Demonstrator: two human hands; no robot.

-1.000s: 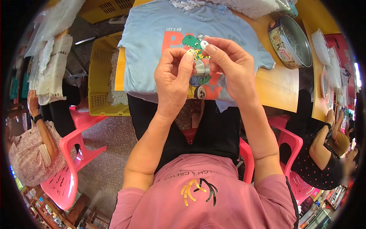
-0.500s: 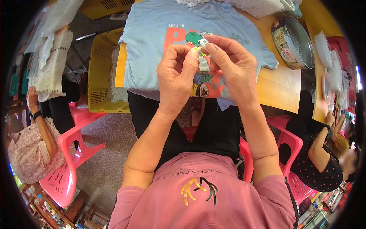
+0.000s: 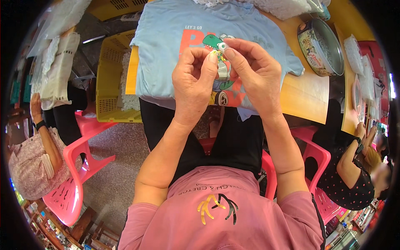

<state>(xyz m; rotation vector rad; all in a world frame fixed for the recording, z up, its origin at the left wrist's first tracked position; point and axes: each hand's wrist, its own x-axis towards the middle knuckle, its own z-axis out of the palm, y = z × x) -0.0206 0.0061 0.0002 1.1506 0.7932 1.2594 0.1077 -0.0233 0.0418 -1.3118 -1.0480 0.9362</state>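
Note:
Between the thumb and forefinger of my right hand is a small white piece with a round hole or dark spot in it. My left hand is closed in a pinch just beside it, thumb against forefinger. Something tiny, whitish and yellow shows at its fingertips, too small to name. The two sets of fingertips almost meet. Beneath both hands a light blue T-shirt with a green dinosaur print is spread over the table.
A round metal tin with small clear or whitish bits inside stands on the wooden table at right. To the left is a yellow plastic crate holding white pieces. White bags lie at the back. People sit on pink chairs at both sides.
Both hands keep their pinches and have hardly shifted. The white piece at my right fingertips is turned slightly, its hole showing a little more plainly.

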